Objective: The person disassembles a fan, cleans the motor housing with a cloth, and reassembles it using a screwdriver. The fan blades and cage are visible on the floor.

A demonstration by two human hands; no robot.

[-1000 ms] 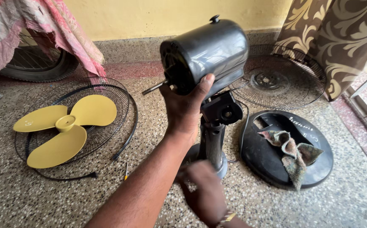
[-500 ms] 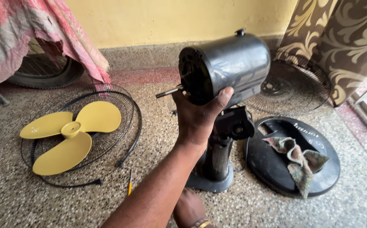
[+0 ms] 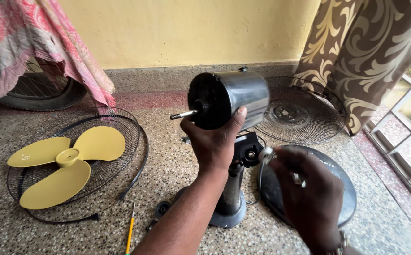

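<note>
My left hand (image 3: 215,141) grips the front lower edge of a black fan motor housing (image 3: 233,97), thumb up along its side. A bare metal shaft (image 3: 184,114) sticks out to the left. The housing sits on a black neck joint (image 3: 249,151) atop a dark stand (image 3: 231,198). My right hand (image 3: 304,193), seen from the back with a ring on it, pinches a small silvery knob (image 3: 266,155) right beside the neck joint.
A yellow three-blade propeller (image 3: 66,163) lies on a black wire grille (image 3: 129,137) at left. A second grille (image 3: 300,111) leans behind the motor. A black round cover (image 3: 342,184), a yellow-handled screwdriver (image 3: 130,229), a small black cap (image 3: 163,208), a patterned curtain (image 3: 356,52) and a pink cloth (image 3: 35,42) surround me.
My right hand has risen from low beside the stand's foot to the neck joint, now with the silvery knob in its fingers. My left hand keeps its grip on the motor housing.
</note>
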